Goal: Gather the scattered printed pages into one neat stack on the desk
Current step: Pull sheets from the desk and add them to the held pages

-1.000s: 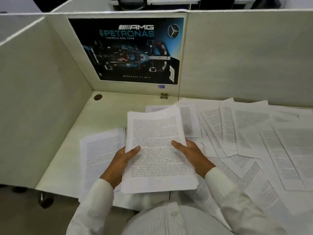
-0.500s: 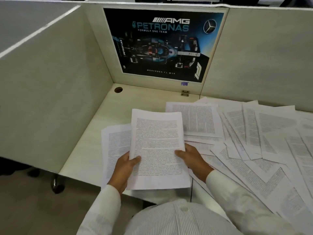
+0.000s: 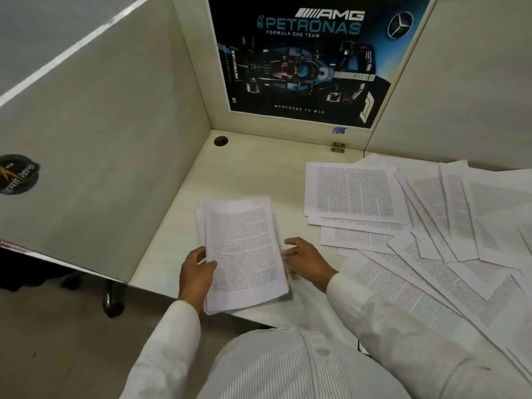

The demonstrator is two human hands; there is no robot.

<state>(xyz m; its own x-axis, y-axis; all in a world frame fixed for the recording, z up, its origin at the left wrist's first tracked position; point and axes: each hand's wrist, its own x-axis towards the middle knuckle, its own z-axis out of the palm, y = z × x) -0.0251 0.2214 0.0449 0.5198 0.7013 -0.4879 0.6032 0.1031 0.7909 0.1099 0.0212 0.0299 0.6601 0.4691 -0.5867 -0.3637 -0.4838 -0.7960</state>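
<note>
The right hand (image 3: 309, 259) has let go; left hand (image 3: 195, 273) grips stack (image 3: 244, 249) below AMG PETRONAS poster (image 3: 311, 59).

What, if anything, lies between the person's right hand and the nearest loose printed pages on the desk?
Nothing visible does. The right hand is open beside the stack that the left hand grips, and only bare desk separates it from the nearest loose page to its right.

Open desk corner (image 3: 253, 168) between partition (image 3: 115, 139) and scattered pages (image 3: 431, 226).
</note>
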